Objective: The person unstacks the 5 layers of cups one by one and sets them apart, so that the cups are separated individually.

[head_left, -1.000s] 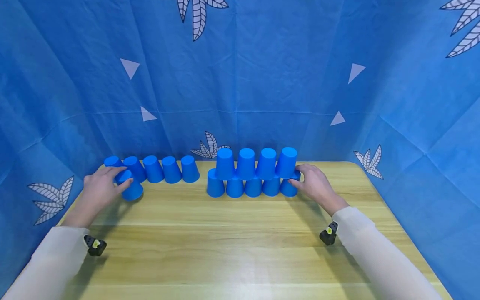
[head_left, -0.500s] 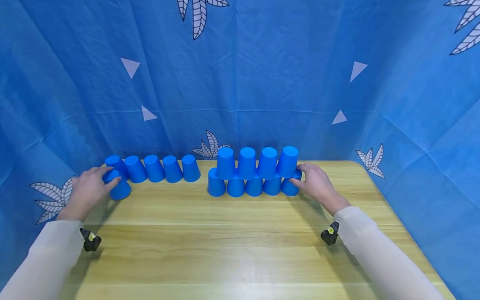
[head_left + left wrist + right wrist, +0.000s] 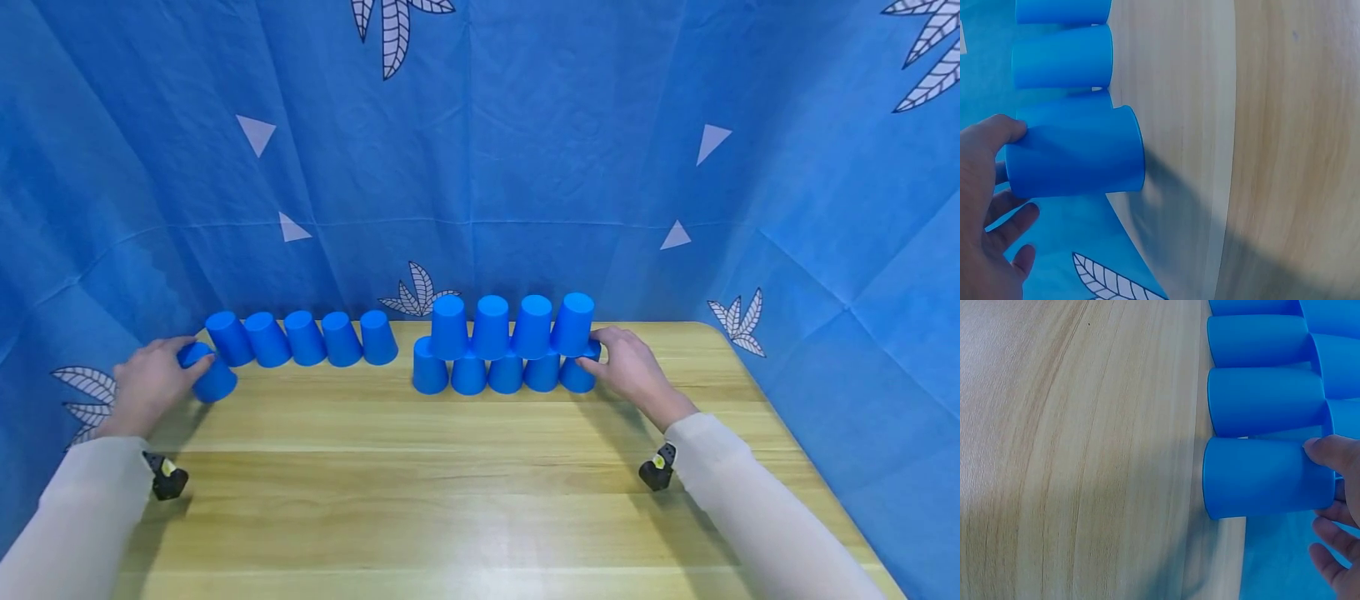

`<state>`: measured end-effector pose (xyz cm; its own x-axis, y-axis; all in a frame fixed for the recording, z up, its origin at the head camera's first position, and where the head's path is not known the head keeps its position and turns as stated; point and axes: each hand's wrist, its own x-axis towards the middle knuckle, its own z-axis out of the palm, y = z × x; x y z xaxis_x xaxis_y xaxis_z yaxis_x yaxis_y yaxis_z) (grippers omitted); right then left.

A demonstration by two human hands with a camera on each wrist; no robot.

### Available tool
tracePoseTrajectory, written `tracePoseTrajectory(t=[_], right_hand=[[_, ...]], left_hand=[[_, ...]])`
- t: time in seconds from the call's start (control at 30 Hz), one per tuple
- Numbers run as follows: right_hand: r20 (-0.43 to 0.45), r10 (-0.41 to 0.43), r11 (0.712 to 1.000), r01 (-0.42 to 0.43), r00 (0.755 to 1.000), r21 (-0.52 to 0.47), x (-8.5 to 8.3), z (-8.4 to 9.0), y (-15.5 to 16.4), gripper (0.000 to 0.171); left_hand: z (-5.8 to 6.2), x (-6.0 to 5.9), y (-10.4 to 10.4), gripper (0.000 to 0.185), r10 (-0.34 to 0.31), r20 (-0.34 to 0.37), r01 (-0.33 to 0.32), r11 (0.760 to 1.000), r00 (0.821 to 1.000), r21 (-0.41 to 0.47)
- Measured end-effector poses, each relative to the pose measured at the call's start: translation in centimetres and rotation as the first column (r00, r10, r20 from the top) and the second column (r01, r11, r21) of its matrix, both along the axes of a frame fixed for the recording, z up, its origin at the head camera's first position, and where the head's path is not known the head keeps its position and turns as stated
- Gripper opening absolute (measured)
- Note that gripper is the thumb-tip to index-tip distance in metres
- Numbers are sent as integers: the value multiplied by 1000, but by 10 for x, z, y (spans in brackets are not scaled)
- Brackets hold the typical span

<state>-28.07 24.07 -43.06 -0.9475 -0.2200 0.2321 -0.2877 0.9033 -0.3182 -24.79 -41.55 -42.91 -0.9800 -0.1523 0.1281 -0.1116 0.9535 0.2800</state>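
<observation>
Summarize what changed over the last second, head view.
The left hand, gripping one upside-down blue cup, slid it leftward along the table, past the end of the five-cup row. The right hand stayed on the stack's right end cup; stack unchanged.

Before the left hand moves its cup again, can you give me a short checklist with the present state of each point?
1. Left hand grips the loose cup: ok, thumb and fingers sit around its closed end.
2. Loose cup rim fully on the table: cannot tell; it looks tilted.
3. Right hand touches the end cup of the lower row of the stack: ok.
4. Upper row of four cups rests on the lower row: ok, all upside down and close together.
5. Row of five single cups stands apart from the stack: ok, a gap shows.
6. Table in front of the cups is free: ok.
</observation>
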Motion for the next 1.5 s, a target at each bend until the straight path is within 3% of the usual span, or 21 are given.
tracePoseTrajectory(t=[0.23, 0.43, 0.83, 1.1, 1.3, 1.5], right_hand=[[-1, -3, 1000, 3, 1000, -7, 1, 0, 1, 50], [11, -7, 1000, 7, 1000, -7, 0, 0, -1, 51], [10, -12, 1000, 12, 1000, -4, 0, 0, 0, 52], [14, -15, 1000, 15, 1000, 5, 0, 0, -1, 53], [4, -11, 1000, 11, 1000, 2, 0, -1, -1, 52], [-20, 7, 1000, -7, 1000, -3, -1, -2, 0, 50]], left_hand=[[2, 1, -6, 82, 11, 25, -11, 1000, 1000, 3], [13, 2, -1, 86, -15, 6, 15, 1000, 1000, 8], [32, -4, 42, 78, -140, -57, 134, 986, 988, -104], [45, 0, 83, 67, -235, -125, 220, 968, 964, -123], [55, 3, 118, 54, -324, -215, 295, 943, 921, -156], [64, 3, 152, 50, -395, -244, 366, 917, 886, -156]])
